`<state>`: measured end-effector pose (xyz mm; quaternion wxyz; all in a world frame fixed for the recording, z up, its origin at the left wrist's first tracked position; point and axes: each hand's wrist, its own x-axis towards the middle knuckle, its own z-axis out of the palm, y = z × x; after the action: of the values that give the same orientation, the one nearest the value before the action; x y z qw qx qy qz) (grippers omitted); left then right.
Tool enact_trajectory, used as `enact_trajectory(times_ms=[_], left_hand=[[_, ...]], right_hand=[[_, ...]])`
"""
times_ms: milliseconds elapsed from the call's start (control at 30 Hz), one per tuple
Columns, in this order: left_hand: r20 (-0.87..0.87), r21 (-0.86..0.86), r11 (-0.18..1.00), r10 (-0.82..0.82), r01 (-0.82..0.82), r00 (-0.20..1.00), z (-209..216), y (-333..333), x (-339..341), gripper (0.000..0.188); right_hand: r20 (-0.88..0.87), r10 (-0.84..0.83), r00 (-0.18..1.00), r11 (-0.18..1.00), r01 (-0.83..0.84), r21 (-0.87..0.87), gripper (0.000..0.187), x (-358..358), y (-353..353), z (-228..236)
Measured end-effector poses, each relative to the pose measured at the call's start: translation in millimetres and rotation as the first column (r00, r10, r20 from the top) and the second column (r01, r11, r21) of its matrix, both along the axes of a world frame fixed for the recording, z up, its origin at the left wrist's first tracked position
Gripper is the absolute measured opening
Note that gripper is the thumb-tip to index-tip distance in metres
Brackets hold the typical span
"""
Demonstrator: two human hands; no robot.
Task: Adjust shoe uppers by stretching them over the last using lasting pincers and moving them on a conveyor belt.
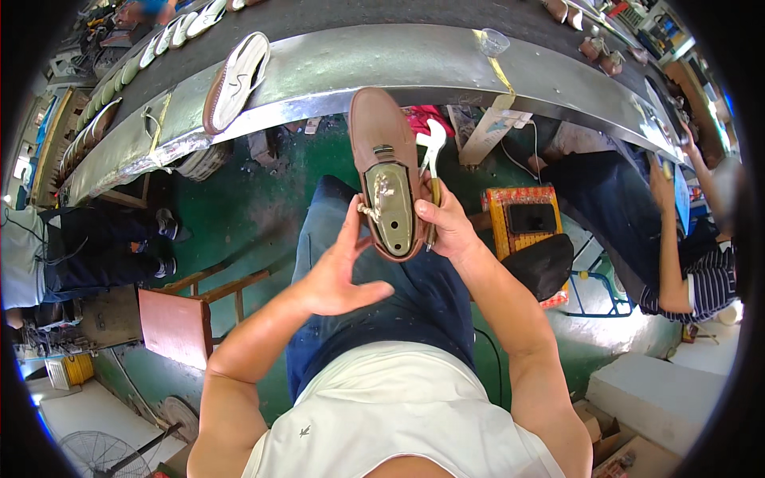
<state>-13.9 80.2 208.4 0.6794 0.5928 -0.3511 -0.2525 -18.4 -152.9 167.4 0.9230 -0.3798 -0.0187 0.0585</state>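
A brown shoe (pixel 381 119) on an olive-green last (pixel 390 209) hangs above my lap, toe pointing away from me. A cream cord (pixel 369 210) is looped through the last. My left hand (pixel 344 263) is at the shoe's left side, its fingertips by the cord and its thumb stretched well apart. On the other side my right hand (pixel 448 221) is closed round the handles of metal pincers (pixel 431 146), whose head points away from me beside the shoe. The right thumb lies near the shoe's edge; the fingers underneath are partly hidden.
A metal-edged bench (pixel 351 60) crosses ahead, carrying a pale-soled shoe (pixel 237 84) and a clear cup (pixel 494 42). A wooden stool (pixel 175 327) stands left. At right, a phone (pixel 532 218) lies on an orange seat (pixel 498 209). People work at both sides.
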Motion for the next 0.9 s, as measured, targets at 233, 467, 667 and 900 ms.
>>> enact_trajectory(times_ms=[233,467,667,900], left_hand=[[0.038,-0.14,0.895,0.432,-0.423,0.901,-10.7,-52.6,21.3,0.12],[-0.389,-0.238,0.856,0.348,-0.458,0.853,33.0,-44.2,119.9,0.094],[-0.357,-0.088,0.856,0.451,-0.51,0.818,67.6,-85.4,249.4,0.089],[0.067,0.154,0.724,0.672,-0.673,0.738,40.7,-148.0,462.6,0.093]], right_hand=[[0.196,-0.093,0.976,0.89,0.17,-0.423,0.069,40.4,-12.4,28.7],[0.527,0.061,0.848,-0.386,0.507,-0.771,0.048,139.9,-83.6,71.0],[0.602,0.119,0.79,-0.567,0.552,-0.612,0.038,208.3,-147.0,45.3],[0.621,0.025,0.784,-0.447,0.564,-0.694,0.035,219.1,-157.4,37.4]])
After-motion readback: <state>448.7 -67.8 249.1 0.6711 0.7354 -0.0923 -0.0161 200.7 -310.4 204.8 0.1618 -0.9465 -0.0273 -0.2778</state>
